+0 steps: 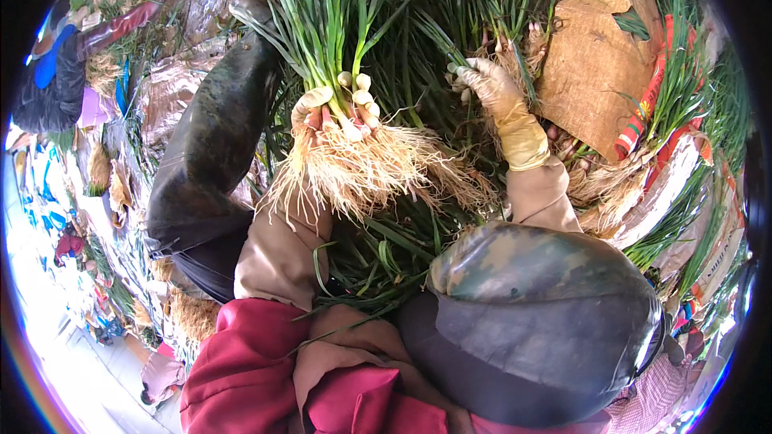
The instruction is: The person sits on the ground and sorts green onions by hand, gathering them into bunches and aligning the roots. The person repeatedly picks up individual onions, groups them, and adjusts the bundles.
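Note:
My left hand (310, 104), in a pale thin glove, grips a bunch of green garlic or scallion plants (339, 109) just above the roots. Its fingers wrap the stalk bases, which are whitish to pink. Long pale roots (356, 168) fan out below and cover the wrist, and green leaves point away from me. To the right, my right hand (497, 90), also gloved with a yellowish cuff, pinches a thin green stalk (463, 66) between thumb and fingers. Behind that hand stands a heap of similar rooted plants (503, 24).
Camouflage-patterned boots or leg covers (211, 114) flank the work, with my bent right knee (543, 313) close in front. Brown sheeting (594, 66) lies at right beside a red printed bag (642, 108). Other people sit nearby, one with dark clothing (51, 81) at upper left. Loose leaves (386, 247) lie between my legs.

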Tool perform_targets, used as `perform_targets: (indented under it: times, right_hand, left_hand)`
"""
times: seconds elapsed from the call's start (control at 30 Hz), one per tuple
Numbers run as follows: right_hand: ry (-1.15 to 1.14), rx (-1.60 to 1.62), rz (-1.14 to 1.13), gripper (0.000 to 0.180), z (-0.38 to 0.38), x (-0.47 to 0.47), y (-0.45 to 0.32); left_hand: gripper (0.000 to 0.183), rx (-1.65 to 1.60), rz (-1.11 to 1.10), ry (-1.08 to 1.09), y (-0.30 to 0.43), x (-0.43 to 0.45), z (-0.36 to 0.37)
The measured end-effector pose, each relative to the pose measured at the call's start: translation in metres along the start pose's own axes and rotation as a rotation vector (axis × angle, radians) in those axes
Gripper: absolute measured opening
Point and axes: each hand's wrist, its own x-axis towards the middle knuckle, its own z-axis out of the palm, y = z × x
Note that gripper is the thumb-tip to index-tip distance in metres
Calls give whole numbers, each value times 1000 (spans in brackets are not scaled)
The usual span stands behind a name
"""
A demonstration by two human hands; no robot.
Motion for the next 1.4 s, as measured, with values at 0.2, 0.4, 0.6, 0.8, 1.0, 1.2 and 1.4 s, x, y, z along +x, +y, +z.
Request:
perform_targets:
  times: [0.2,0.4,0.6,0.8,1.0,1.2,1.4]
  right_hand:
    - [85,295,-48,25,-15,-23,-31]
    - [111,555,-83,27,-29,-38,-36]
    - [274,421,-186,25,-22,-48,-29]
    - [301,431,-410,29,-21,-67,-56]
    - [465,-92,-157,27,-41,-47,-20]
    - [57,-681,-325,27,46,-50,-7]
    - [-177,-482,-446,32,53,-50,-15]
  left_hand:
    - [25,-35,-2,-56,-1,2,-8]
    - [26,-117,66,17,-6,0,-3]
    - [27,-81,60,17,-5,2,-1]
    - [26,-81,75,64,-8,-2,3]
    - [25,-67,81,38,-7,-1,8]
    - [28,-19,100,-127,0,5,10]
    - [27,-1,97,208,-20,2,34]
